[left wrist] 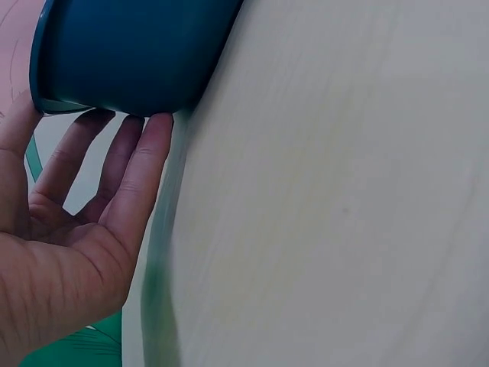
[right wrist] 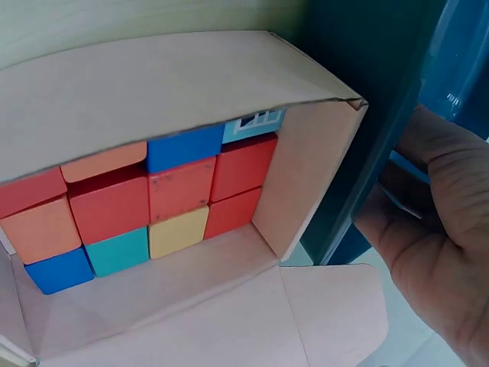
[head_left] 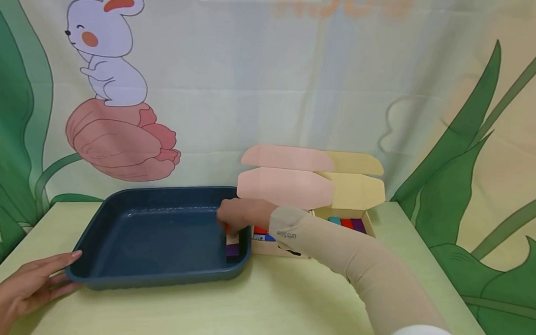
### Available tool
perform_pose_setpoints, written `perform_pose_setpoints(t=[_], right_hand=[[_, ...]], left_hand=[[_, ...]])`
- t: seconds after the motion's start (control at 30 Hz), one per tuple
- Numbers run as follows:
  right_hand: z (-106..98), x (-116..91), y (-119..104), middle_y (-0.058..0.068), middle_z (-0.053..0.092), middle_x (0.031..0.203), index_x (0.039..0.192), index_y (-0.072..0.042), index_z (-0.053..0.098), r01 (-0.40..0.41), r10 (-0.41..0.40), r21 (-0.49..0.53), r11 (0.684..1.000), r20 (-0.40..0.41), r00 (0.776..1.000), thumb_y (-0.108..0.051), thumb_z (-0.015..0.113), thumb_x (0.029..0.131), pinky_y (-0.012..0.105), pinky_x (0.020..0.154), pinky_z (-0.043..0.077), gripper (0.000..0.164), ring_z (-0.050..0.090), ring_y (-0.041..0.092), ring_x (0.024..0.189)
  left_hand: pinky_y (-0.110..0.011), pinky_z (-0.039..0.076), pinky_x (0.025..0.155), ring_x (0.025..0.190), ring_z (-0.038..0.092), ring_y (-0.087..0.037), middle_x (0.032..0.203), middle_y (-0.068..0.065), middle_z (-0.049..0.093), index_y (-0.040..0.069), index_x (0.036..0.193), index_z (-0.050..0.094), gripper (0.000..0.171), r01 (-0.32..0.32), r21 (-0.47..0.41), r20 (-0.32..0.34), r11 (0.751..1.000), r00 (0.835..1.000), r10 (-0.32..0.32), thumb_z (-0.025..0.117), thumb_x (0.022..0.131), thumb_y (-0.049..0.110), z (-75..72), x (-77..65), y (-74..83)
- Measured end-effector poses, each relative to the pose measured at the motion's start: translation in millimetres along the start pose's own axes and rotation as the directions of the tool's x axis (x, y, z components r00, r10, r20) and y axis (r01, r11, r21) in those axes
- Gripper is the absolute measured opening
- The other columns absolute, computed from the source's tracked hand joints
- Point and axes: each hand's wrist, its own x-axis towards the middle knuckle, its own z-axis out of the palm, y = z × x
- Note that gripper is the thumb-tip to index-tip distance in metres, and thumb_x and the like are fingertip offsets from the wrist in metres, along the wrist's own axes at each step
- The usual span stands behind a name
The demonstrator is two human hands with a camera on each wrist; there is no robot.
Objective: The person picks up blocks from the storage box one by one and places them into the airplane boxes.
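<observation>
A dark blue tray lies on the table. My left hand holds its front left corner, thumb at the rim; in the left wrist view the fingertips press the outer wall. Reaching inside the tray's right wall, my right hand points fingers down and pinches an orange block, which they mostly cover. In front of it along that wall are a wood-coloured block and a purple block. In the right wrist view, the tray wall hides the right fingertips.
Right of the tray stands an open pink box holding several red, orange, blue, teal and yellow blocks. Beside it, a yellow box holds teal, red and purple blocks. Their lids stand up against the printed curtain. My right forearm crosses in front of both.
</observation>
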Motion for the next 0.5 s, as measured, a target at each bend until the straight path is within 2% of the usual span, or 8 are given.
perform_pose_setpoints(t=[0.1, 0.17, 0.23, 0.3, 0.4, 0.43, 0.47, 0.5], right_hand=[[-0.4, -0.7, 1.7, 0.000, 0.071, 0.104, 0.110, -0.012, 0.077, 0.029, -0.028, 0.014, 0.999, -0.031, 0.999, -0.020, 0.080, 0.091, 0.018, 0.072, 0.058, 0.021, 0.064, 0.012, 0.086], [-1.2, -1.5, 2.0, 0.000, 0.070, 0.102, 0.108, -0.012, 0.077, 0.039, -0.038, 0.015, 0.999, -0.047, 0.998, -0.021, 0.081, 0.090, 0.018, 0.071, 0.057, 0.020, 0.064, 0.012, 0.085], [-2.7, -2.9, 1.9, -0.001, 0.070, 0.101, 0.106, -0.013, 0.077, 0.050, -0.050, 0.005, 0.999, -0.056, 0.997, -0.020, 0.081, 0.090, 0.018, 0.071, 0.057, 0.018, 0.063, 0.013, 0.085], [-5.2, -4.7, 1.4, -0.001, 0.069, 0.099, 0.105, -0.014, 0.076, 0.072, -0.072, 0.000, 0.997, -0.063, 0.995, -0.019, 0.079, 0.092, 0.017, 0.070, 0.056, 0.015, 0.063, 0.013, 0.085], [-12.5, -7.9, 0.3, -0.003, 0.069, 0.098, 0.104, -0.015, 0.075, 0.114, -0.113, 0.005, 0.993, -0.091, 0.989, -0.018, 0.076, 0.093, 0.017, 0.070, 0.054, 0.011, 0.061, 0.012, 0.085], [-15.8, -9.4, -0.1, -0.003, 0.070, 0.098, 0.104, -0.015, 0.075, 0.130, -0.128, 0.015, 0.991, -0.103, 0.986, -0.018, 0.075, 0.093, 0.017, 0.070, 0.054, 0.011, 0.061, 0.012, 0.086], [-19.2, -11.0, -0.5, -0.004, 0.070, 0.098, 0.103, -0.015, 0.075, 0.144, -0.141, 0.018, 0.989, -0.117, 0.983, -0.019, 0.075, 0.093, 0.016, 0.071, 0.054, 0.011, 0.061, 0.012, 0.086], [-22.8, -13.0, -0.5, -0.004, 0.071, 0.099, 0.104, -0.015, 0.075, 0.156, -0.152, 0.025, 0.987, -0.129, 0.980, -0.019, 0.075, 0.093, 0.017, 0.071, 0.054, 0.012, 0.061, 0.012, 0.087]], left_hand=[[-0.039, 0.060, 0.097, 0.089, 0.070, -0.006, 0.111, 0.009, 0.061, 0.034, 0.091, 0.077, 0.021, 0.008, -0.007, -0.003, 1.000, 1.000, -0.008, 0.062, 0.104, 0.029, 0.4, 0.3, 1.7], [-0.040, 0.060, 0.097, 0.089, 0.070, -0.006, 0.098, 0.025, 0.055, 0.034, 0.091, 0.077, 0.020, 0.013, -0.014, -0.006, 1.000, 1.000, -0.013, 0.063, 0.104, 0.029, 0.3, 0.9, 1.1], [-0.039, 0.060, 0.097, 0.089, 0.069, -0.006, 0.104, 0.018, 0.059, 0.035, 0.092, 0.078, 0.023, 0.011, -0.008, 0.004, 1.000, 1.000, -0.011, 0.061, 0.105, 0.028, 0.0, 1.3, 0.7], [-0.039, 0.060, 0.097, 0.089, 0.069, -0.005, 0.128, -0.006, 0.058, 0.035, 0.092, 0.078, 0.025, 0.010, 0.001, 0.013, 1.000, 1.000, -0.010, 0.058, 0.106, 0.029, -0.2, 1.6, 0.9], [-0.039, 0.060, 0.097, 0.090, 0.069, -0.005, 0.128, -0.008, 0.057, 0.035, 0.092, 0.077, 0.025, 0.015, 0.013, 0.011, 1.000, 1.000, -0.015, 0.058, 0.106, 0.029, -0.6, 1.8, 1.2], [-0.039, 0.060, 0.098, 0.090, 0.069, -0.005, 0.116, 0.005, 0.060, 0.035, 0.092, 0.077, 0.024, 0.017, 0.015, 0.009, 1.000, 1.000, -0.018, 0.059, 0.106, 0.029, -0.7, 1.8, 1.4], [-0.040, 0.060, 0.098, 0.090, 0.069, -0.005, 0.116, 0.004, 0.061, 0.034, 0.092, 0.077, 0.023, 0.017, 0.017, 0.012, 1.000, 1.000, -0.017, 0.059, 0.106, 0.029, -0.6, 1.5, 1.7], [-0.040, 0.060, 0.098, 0.090, 0.069, -0.005, 0.106, 0.015, 0.059, 0.034, 0.092, 0.077, 0.023, 0.019, 0.017, 0.009, 1.000, 1.000, -0.019, 0.059, 0.106, 0.029, -0.2, 1.1, 1.9]])
